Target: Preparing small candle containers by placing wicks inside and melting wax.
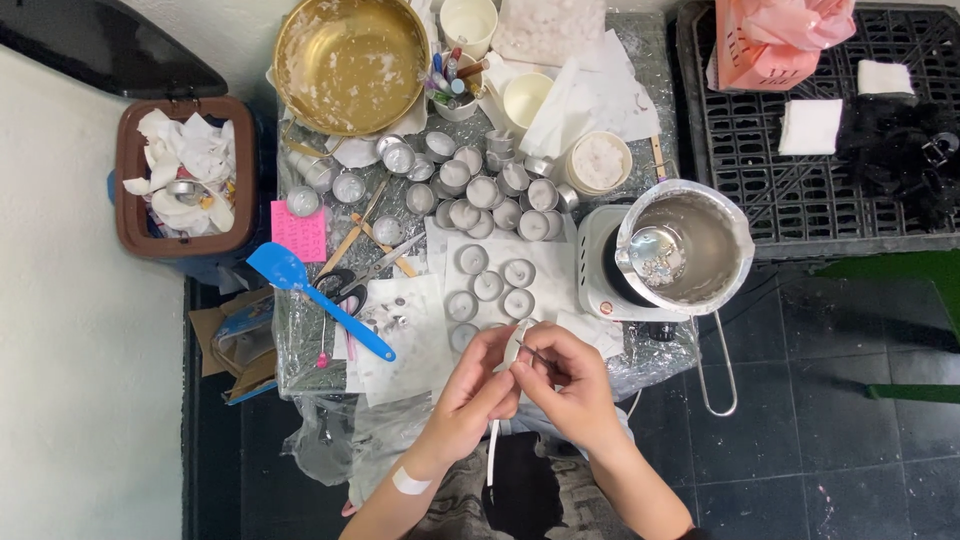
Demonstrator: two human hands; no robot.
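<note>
Both hands meet at the near edge of the cluttered table. The left hand is curled nearly closed, its fingertips pinching a thin white wick strip that hangs down below the hand toward the person's lap. The right hand is also closed to a pinch, thumb and forefinger gripping the upper end of the same strip, where a small metal piece sticks out between the 2 hands; what that piece is cannot be told.

Just beyond the fingertips, on white paper, sit 6 small round metal cups filled with pale wax. Farther beyond lies a denser cluster of the same tealight cups. Beyond and to the right of the right hand, a steel melting pot with a long handle rests on a white hotplate. Left of the left hand lie a blue spatula and scissors; past them is a pink square sticky note with handwriting. Far beyond stands a brass bowl. Far right, a pink plastic bag lies on a black crate.
</note>
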